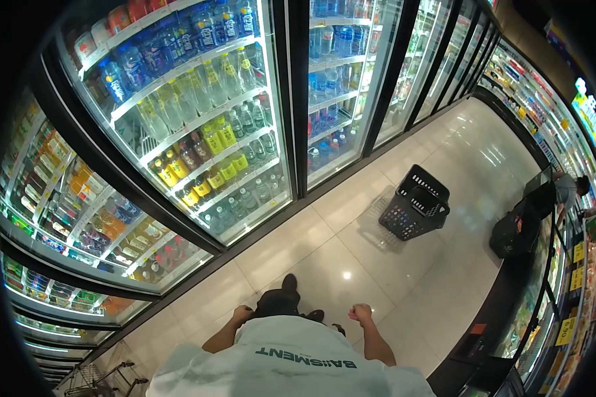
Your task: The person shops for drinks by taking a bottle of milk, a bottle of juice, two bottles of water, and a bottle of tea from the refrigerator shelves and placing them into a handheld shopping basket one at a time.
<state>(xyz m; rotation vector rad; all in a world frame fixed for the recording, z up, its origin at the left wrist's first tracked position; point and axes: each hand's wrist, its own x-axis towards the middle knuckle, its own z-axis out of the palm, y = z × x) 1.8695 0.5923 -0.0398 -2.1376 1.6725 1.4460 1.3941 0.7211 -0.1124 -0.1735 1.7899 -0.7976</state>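
My left hand [243, 313] hangs by the dark trousers [276, 303], its fingers curled. Whether anything is inside it is hidden. On the other side, my right hand [360, 313] is closed in a loose fist above the floor, with nothing seen in it. Neither hand touches the shelves. The nearest loose object is a black shopping basket [410, 218] standing on the tiles ahead and to the right, apart from both hands. A glass-door drinks fridge [198, 112] with rows of bottles stands ahead on the left.
More glass-door fridges [338, 86] line the left side along the tiled floor [338, 264]. At right are a chilled display [543, 291] with yellow price tags and a black bin-like container [515, 231], with another person [566, 188] beyond. A metal trolley [106, 377] stands at lower left.
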